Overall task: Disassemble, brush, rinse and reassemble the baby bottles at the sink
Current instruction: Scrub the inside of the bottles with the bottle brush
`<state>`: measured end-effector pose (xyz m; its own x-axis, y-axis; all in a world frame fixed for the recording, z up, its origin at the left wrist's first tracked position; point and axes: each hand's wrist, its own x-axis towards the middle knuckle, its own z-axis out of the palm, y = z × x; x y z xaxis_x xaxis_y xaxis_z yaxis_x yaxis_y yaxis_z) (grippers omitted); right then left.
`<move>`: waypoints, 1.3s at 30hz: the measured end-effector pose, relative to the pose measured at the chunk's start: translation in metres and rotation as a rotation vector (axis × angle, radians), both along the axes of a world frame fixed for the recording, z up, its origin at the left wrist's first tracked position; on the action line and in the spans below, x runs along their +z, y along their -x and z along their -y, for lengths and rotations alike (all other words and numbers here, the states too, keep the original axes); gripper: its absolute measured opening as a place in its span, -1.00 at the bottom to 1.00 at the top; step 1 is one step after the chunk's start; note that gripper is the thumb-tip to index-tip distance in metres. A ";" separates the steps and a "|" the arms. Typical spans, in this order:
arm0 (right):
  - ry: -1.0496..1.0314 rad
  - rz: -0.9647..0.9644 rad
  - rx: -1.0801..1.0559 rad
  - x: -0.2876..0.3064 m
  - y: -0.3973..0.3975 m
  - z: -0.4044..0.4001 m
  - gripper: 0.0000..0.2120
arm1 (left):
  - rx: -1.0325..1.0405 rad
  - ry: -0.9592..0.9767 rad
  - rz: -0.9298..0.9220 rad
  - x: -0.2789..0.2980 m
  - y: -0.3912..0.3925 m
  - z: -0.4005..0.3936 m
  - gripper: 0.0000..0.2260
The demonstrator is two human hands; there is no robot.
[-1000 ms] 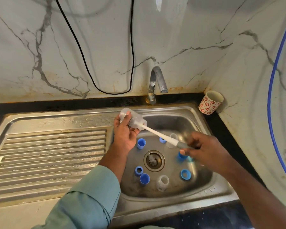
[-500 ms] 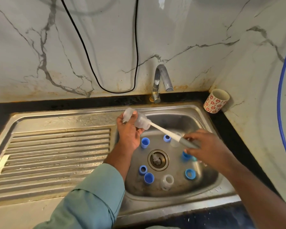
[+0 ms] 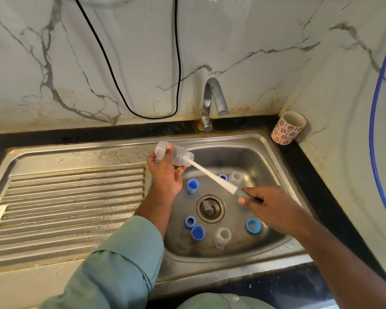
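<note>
Head view shows my left hand (image 3: 165, 175) wrapped round the light, likely slippery clear bottle (image 3: 176, 155) over the sink (image 3: 274, 152), best gripped mid-body, while my right hand (image 3: 270, 206) grasps the stiff brush (image 3: 212, 176).

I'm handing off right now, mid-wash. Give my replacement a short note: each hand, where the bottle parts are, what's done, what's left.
Left hand grips a clear bottle tilted over the sink.
Right hand holds the brush by its grey handle; the brush head is inside that bottle.
In the basin: two more clear bottles, blue caps and blue rings, a nipple on the drain.
Done: disassembly.
Left: finish brushing, rinse (tap shows no water), reassemble.
</note>
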<state>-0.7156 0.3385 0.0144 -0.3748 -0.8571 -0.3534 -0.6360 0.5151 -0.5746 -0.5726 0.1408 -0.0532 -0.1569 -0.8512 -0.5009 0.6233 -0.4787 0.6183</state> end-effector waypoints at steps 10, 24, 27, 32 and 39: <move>0.018 0.294 -0.186 -0.012 -0.005 0.006 -0.83 | -0.099 0.097 0.035 -0.002 -0.004 -0.002 -0.58; -0.096 0.097 -0.038 -0.016 0.002 -0.007 -0.74 | -0.047 0.166 0.158 -0.032 -0.012 -0.017 -0.53; -0.058 -0.041 0.029 -0.021 -0.007 -0.012 -0.73 | 0.000 0.092 0.110 -0.028 -0.010 -0.015 -0.57; 0.046 0.015 -0.033 -0.023 -0.014 -0.011 -0.77 | -0.062 0.049 0.066 -0.023 -0.010 -0.014 -0.57; 0.044 0.052 -0.039 -0.020 0.002 -0.014 -0.78 | -0.104 0.043 0.060 -0.026 -0.017 -0.018 -0.61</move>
<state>-0.7174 0.3520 -0.0052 -0.3903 -0.8576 -0.3350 -0.5851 0.5119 -0.6289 -0.5554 0.1587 -0.0789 -0.2163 -0.8526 -0.4757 0.5331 -0.5113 0.6741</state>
